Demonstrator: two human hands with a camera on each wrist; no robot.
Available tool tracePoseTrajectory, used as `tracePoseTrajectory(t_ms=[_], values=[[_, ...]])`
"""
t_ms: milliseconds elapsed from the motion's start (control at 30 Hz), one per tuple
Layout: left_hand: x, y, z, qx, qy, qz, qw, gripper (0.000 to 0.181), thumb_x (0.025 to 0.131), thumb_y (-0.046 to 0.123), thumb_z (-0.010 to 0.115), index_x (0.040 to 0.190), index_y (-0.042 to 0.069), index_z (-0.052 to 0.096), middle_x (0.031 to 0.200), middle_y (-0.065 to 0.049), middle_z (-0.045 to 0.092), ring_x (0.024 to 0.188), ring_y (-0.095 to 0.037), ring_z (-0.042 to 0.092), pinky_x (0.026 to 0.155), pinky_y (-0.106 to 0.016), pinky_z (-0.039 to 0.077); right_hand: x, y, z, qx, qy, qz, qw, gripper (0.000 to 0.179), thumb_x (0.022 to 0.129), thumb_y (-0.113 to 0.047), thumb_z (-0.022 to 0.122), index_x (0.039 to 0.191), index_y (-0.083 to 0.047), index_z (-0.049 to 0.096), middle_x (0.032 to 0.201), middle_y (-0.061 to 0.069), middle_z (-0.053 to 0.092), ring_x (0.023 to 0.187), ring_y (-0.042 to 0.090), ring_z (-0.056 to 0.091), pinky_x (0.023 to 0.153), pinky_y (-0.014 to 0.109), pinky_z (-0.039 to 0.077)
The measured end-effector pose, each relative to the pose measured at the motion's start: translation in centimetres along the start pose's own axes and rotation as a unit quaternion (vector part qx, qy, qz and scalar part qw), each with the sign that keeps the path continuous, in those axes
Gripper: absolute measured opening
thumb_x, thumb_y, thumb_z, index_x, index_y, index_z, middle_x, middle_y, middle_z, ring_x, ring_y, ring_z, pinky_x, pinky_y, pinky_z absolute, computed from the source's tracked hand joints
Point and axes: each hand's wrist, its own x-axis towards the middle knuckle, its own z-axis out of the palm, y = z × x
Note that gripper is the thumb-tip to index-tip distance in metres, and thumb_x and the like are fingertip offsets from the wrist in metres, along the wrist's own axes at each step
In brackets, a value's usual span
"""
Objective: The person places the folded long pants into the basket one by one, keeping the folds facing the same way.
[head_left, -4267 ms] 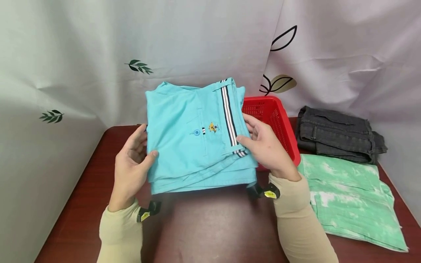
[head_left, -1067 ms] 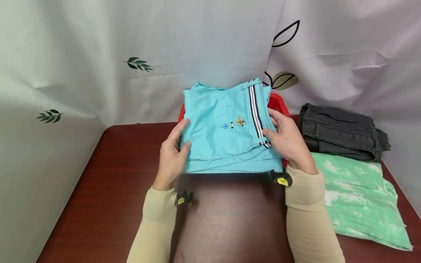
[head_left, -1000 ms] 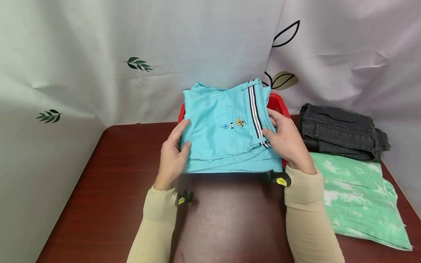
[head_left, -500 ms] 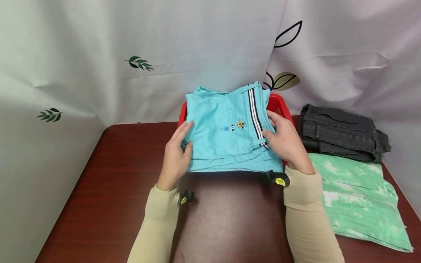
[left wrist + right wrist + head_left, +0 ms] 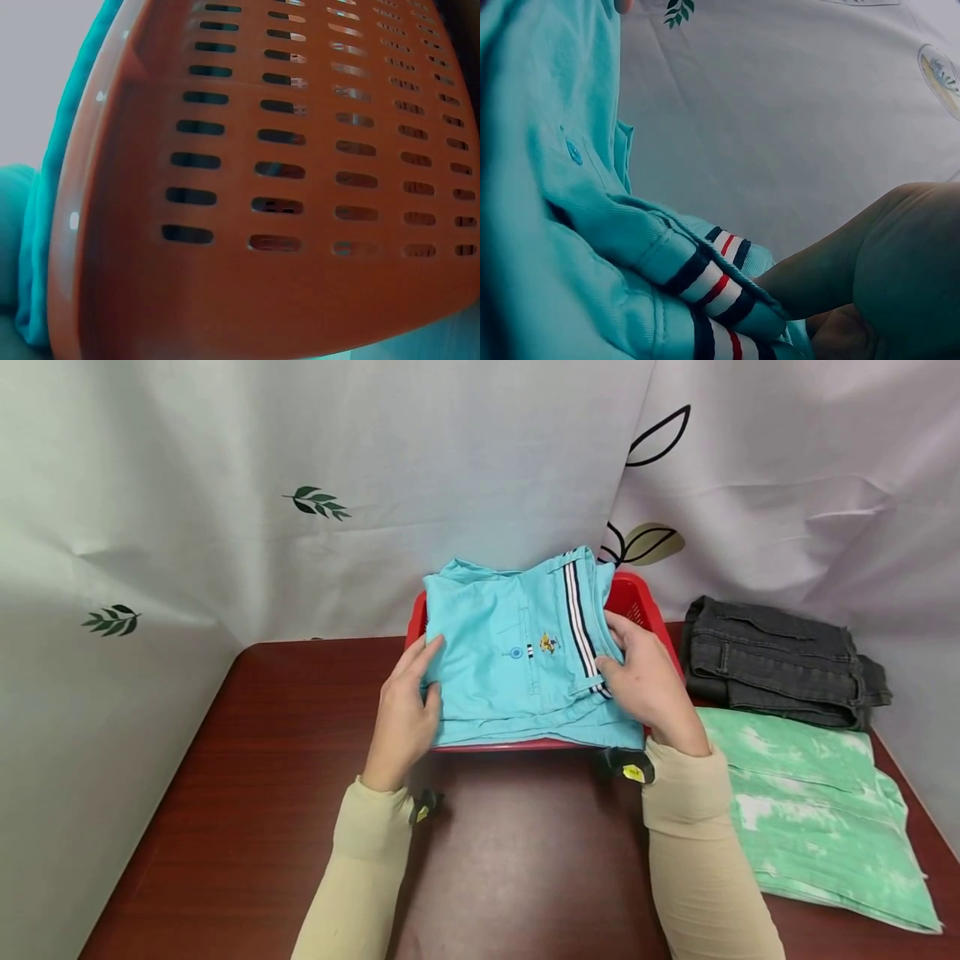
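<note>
Folded turquoise pants point(image 5: 487, 652) with a striped waistband, a blue button and a small embroidered figure lie over the red plastic basket point(image 5: 423, 614), whose rim shows along the sides and front. At their left edge, my left hand point(image 5: 405, 710) holds the fold between thumb and fingers. My right hand point(image 5: 648, 677) pinches the waistband end, thumb on top and fingers underneath. In the right wrist view the thumb point(image 5: 817, 262) presses beside the striped band. The left wrist view shows the slotted basket wall point(image 5: 240, 292) with turquoise cloth along its rim; the left fingers are mostly hidden there.
Folded dark grey jeans point(image 5: 780, 660) lie right of the basket. In front of them are folded green-and-white tie-dye pants point(image 5: 817, 810). A pale curtain point(image 5: 450, 460) with leaf prints hangs behind the dark red-brown table point(image 5: 247, 810).
Both hands carried the pants rightward over the basket, the left hand moving farther. Over the last half second the pants have sunk slightly, and the basket's front rim now shows below them.
</note>
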Motion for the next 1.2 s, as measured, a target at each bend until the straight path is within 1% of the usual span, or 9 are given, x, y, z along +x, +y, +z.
tracePoseTrajectory(t_ms=[133, 300, 433, 567, 800, 1033, 1100, 1200], values=[[0.18, 0.11, 0.09, 0.025, -0.001, 0.003, 0.9997, 0.055, 0.093, -0.010, 0.058, 0.145, 0.006, 0.054, 0.151, -0.015, 0.045, 0.138, -0.031, 0.046, 0.106, -0.046, 0.045, 0.09, -0.10, 0.20, -0.018, 0.004, 0.002, 0.9998, 0.065, 0.100, -0.004, 0.054, 0.159, -0.006, 0.027, 0.154, 0.017, 0.044, 0.140, 0.034, 0.041, 0.110, 0.055, 0.037], [0.31, 0.33, 0.16, 0.053, -0.010, -0.008, 0.9985, 0.052, 0.092, -0.010, 0.059, 0.141, 0.005, 0.058, 0.151, -0.016, 0.045, 0.135, -0.032, 0.048, 0.105, -0.046, 0.046, 0.18, -0.17, 0.38, -0.036, 0.002, 0.002, 0.9994, 0.066, 0.099, -0.004, 0.055, 0.159, -0.005, 0.027, 0.154, 0.019, 0.042, 0.140, 0.036, 0.040, 0.109, 0.057, 0.038], [0.43, 0.41, 0.23, 0.062, -0.016, -0.015, 0.9979, 0.052, 0.091, -0.009, 0.060, 0.141, 0.004, 0.058, 0.150, -0.016, 0.044, 0.134, -0.032, 0.048, 0.105, -0.046, 0.046, 0.25, -0.17, 0.46, -0.047, 0.003, 0.004, 0.9989, 0.066, 0.099, -0.004, 0.056, 0.159, -0.005, 0.027, 0.154, 0.019, 0.041, 0.140, 0.037, 0.039, 0.109, 0.058, 0.038], [0.54, 0.32, 0.37, 0.075, -0.022, -0.018, 0.9968, 0.053, 0.090, -0.009, 0.060, 0.141, 0.003, 0.057, 0.150, -0.017, 0.044, 0.134, -0.033, 0.048, 0.106, -0.046, 0.046, 0.31, -0.19, 0.49, -0.063, 0.000, 0.016, 0.9979, 0.068, 0.099, -0.006, 0.057, 0.159, -0.005, 0.025, 0.155, 0.020, 0.040, 0.139, 0.039, 0.039, 0.107, 0.059, 0.039], [0.55, 0.27, 0.51, 0.091, -0.029, -0.026, 0.9951, 0.052, 0.090, -0.005, 0.060, 0.141, 0.002, 0.057, 0.149, -0.018, 0.045, 0.130, -0.035, 0.050, 0.104, -0.048, 0.047, 0.40, -0.28, 0.60, -0.090, -0.018, 0.034, 0.9952, 0.069, 0.100, -0.006, 0.055, 0.159, -0.001, 0.021, 0.156, 0.023, 0.037, 0.140, 0.041, 0.038, 0.109, 0.060, 0.036], [0.66, 0.48, 0.64, 0.112, -0.039, -0.043, 0.9921, 0.051, 0.091, 0.003, 0.064, 0.142, 0.001, 0.056, 0.150, -0.020, 0.044, 0.128, -0.037, 0.052, 0.103, -0.050, 0.047, 0.40, -0.21, 0.72, -0.117, -0.019, 0.034, 0.9923, 0.071, 0.098, -0.007, 0.056, 0.158, 0.003, 0.018, 0.152, 0.027, 0.040, 0.136, 0.043, 0.042, 0.107, 0.061, 0.038], [0.70, 0.58, 0.67, 0.119, -0.045, -0.049, 0.9906, 0.052, 0.092, 0.005, 0.065, 0.142, 0.001, 0.055, 0.151, -0.020, 0.042, 0.129, -0.037, 0.051, 0.102, -0.051, 0.047, 0.39, -0.21, 0.75, -0.123, -0.018, 0.038, 0.9915, 0.073, 0.098, -0.008, 0.056, 0.158, 0.003, 0.016, 0.152, 0.027, 0.040, 0.135, 0.043, 0.043, 0.107, 0.061, 0.038], [0.73, 0.70, 0.70, 0.126, -0.051, -0.054, 0.9892, 0.054, 0.091, 0.008, 0.066, 0.143, 0.000, 0.054, 0.152, -0.022, 0.041, 0.131, -0.039, 0.049, 0.103, -0.052, 0.047, 0.33, -0.17, 0.78, -0.120, -0.016, 0.039, 0.9919, 0.078, 0.098, -0.008, 0.057, 0.160, -0.001, 0.010, 0.152, 0.027, 0.039, 0.135, 0.043, 0.045, 0.104, 0.061, 0.042]])
